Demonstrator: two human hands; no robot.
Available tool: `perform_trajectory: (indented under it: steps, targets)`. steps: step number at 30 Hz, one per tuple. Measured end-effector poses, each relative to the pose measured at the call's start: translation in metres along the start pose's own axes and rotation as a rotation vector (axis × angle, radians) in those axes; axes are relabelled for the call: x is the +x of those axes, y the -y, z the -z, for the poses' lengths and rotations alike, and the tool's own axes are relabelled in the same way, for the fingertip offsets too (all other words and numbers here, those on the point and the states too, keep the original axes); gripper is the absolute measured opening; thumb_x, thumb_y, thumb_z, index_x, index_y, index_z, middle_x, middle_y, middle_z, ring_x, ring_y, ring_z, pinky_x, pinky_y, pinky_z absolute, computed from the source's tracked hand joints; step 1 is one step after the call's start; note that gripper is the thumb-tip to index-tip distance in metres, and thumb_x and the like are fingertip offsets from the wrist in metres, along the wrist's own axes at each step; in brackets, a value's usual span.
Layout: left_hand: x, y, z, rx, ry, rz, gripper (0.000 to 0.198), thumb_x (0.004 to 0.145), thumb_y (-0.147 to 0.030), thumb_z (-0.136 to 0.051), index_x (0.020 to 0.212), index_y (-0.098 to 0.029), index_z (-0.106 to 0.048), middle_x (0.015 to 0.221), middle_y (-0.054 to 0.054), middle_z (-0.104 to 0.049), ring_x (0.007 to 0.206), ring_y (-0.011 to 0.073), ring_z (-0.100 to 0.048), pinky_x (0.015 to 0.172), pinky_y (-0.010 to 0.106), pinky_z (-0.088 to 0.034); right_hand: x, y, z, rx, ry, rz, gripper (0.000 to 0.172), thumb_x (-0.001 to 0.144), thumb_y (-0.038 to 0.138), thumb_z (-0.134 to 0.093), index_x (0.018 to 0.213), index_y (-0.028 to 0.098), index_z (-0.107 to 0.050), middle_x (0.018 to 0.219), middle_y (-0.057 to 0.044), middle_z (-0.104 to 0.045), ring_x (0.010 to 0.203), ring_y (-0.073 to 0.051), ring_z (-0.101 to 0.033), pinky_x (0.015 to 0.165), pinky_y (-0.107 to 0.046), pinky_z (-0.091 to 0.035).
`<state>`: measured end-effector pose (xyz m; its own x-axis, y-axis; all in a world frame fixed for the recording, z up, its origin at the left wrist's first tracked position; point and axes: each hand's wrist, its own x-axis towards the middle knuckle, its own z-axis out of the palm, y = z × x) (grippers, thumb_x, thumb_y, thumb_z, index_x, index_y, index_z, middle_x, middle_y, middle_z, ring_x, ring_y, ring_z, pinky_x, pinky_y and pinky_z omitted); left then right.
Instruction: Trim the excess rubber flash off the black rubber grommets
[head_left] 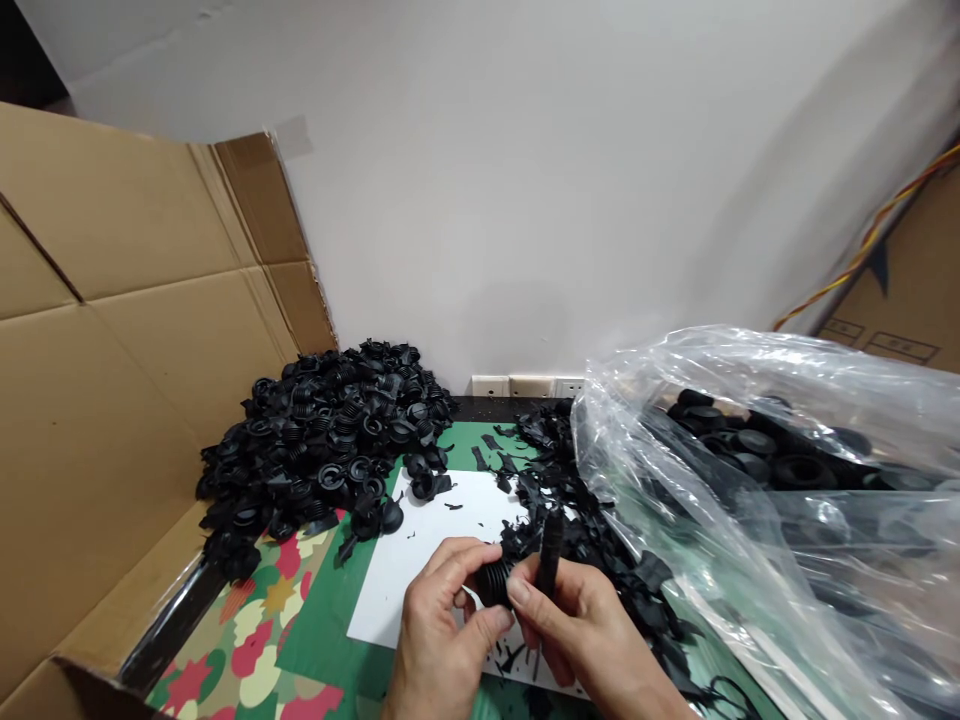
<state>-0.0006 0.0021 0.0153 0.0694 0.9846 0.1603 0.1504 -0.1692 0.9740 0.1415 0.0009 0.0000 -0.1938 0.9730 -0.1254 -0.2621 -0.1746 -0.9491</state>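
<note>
In the head view, my left hand (442, 630) is closed around a black ribbed rubber bellows (493, 582), fingers over its far side and thumb near its lower edge. My right hand (574, 620) grips a slim tool with a black handle (551, 550), which points up out of the fist. A thin tip seems to show below that hand, but its kind is unclear. The right thumb and fingertips touch the right side of the bellows. Both hands are above a white sheet (382, 595) with small black scraps on it.
A large heap of black rubber parts (322, 430) stands at the left beside a cardboard box (142, 280). Black rubber trimmings (562, 480) are piled at centre right. A clear plastic bag (645, 400) with round black parts fills the right. Wall sockets (529, 386) are at the back.
</note>
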Motion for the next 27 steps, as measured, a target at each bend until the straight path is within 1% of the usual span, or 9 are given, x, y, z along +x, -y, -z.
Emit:
perform_trajectory:
  steps: [3,6,9,11,14,18,21,24,27]
  targets:
    - [-0.001,0.001,-0.002,-0.04,-0.013,0.034,0.042,0.057,-0.001,-0.07,0.092,-0.025,-0.076,0.094,0.003,-0.068,0.077,0.0179,-0.061,0.063,0.022,-0.047,0.001,0.0,0.0,0.036,0.0,-0.005,0.04,0.07,0.052,-0.069,0.063,0.015,-0.055,0.046,0.006,-0.048,0.034,-0.004,-0.032,0.034,-0.018,-0.019]
    - [-0.003,0.007,-0.006,-0.194,-0.075,0.115,0.036,0.054,-0.003,-0.073,0.085,-0.021,-0.077,0.081,0.001,-0.069,0.068,0.0155,-0.06,0.062,0.022,-0.048,0.0,0.0,0.0,0.069,-0.002,-0.018,0.04,0.069,0.051,-0.07,0.063,0.015,-0.055,0.045,0.007,-0.047,0.035,-0.003,-0.03,0.035,-0.018,-0.018]
    - [-0.003,0.012,-0.008,-0.305,-0.123,0.196,0.029,0.055,-0.007,-0.074,0.081,-0.018,-0.076,0.068,0.001,-0.069,0.06,0.0129,-0.058,0.056,0.02,-0.046,-0.001,0.0,0.0,0.1,-0.035,-0.039,0.04,0.068,0.052,-0.071,0.064,0.015,-0.055,0.044,0.008,-0.044,0.035,-0.003,-0.028,0.035,-0.018,-0.019]
    - [-0.002,0.013,-0.008,-0.324,-0.143,0.204,0.026,0.056,-0.009,-0.075,0.08,-0.017,-0.075,0.065,0.0,-0.067,0.058,0.0116,-0.057,0.053,0.018,-0.045,-0.001,-0.001,0.0,0.121,-0.055,-0.049,0.041,0.066,0.052,-0.072,0.063,0.016,-0.054,0.044,0.008,-0.044,0.035,-0.003,-0.028,0.035,-0.018,-0.02]
    - [-0.001,0.014,-0.009,-0.35,-0.171,0.178,0.022,0.056,-0.011,-0.077,0.077,-0.016,-0.074,0.062,-0.002,-0.064,0.054,0.0098,-0.054,0.05,0.017,-0.043,0.0,-0.003,-0.001,0.147,-0.059,-0.067,0.042,0.064,0.053,-0.073,0.061,0.016,-0.054,0.043,0.007,-0.046,0.034,-0.003,-0.027,0.034,-0.018,-0.019]
    - [0.0,0.011,-0.011,-0.423,-0.171,0.226,0.017,0.058,-0.017,-0.078,0.073,-0.015,-0.072,0.053,-0.003,-0.06,0.046,0.0085,-0.052,0.046,0.017,-0.041,0.002,-0.004,-0.001,0.194,-0.038,-0.1,0.042,0.062,0.053,-0.074,0.06,0.016,-0.054,0.042,0.007,-0.046,0.032,-0.003,-0.027,0.033,-0.017,-0.02]
    - [0.0,0.007,-0.011,-0.446,-0.156,0.265,0.016,0.058,-0.021,-0.079,0.069,-0.015,-0.07,0.051,-0.004,-0.059,0.043,0.0082,-0.051,0.043,0.017,-0.039,0.004,-0.005,-0.002,0.236,-0.017,-0.125,0.042,0.06,0.052,-0.076,0.059,0.016,-0.053,0.04,0.008,-0.045,0.032,-0.002,-0.027,0.033,-0.016,-0.021]
    - [0.0,0.005,-0.01,-0.426,-0.135,0.289,0.017,0.059,-0.023,-0.079,0.068,-0.014,-0.068,0.051,-0.004,-0.057,0.043,0.0079,-0.05,0.042,0.017,-0.036,0.005,-0.005,-0.002,0.273,-0.002,-0.136,0.04,0.061,0.049,-0.076,0.057,0.016,-0.053,0.041,0.008,-0.045,0.032,-0.002,-0.026,0.032,-0.016,-0.021]
    - [0.0,0.006,-0.008,-0.38,-0.102,0.262,0.017,0.061,-0.025,-0.077,0.071,-0.014,-0.067,0.049,-0.005,-0.054,0.043,0.0074,-0.046,0.042,0.017,-0.034,0.005,-0.005,-0.004,0.288,0.0,-0.152,0.039,0.063,0.048,-0.075,0.057,0.016,-0.053,0.04,0.009,-0.045,0.032,-0.002,-0.026,0.032,-0.016,-0.021]
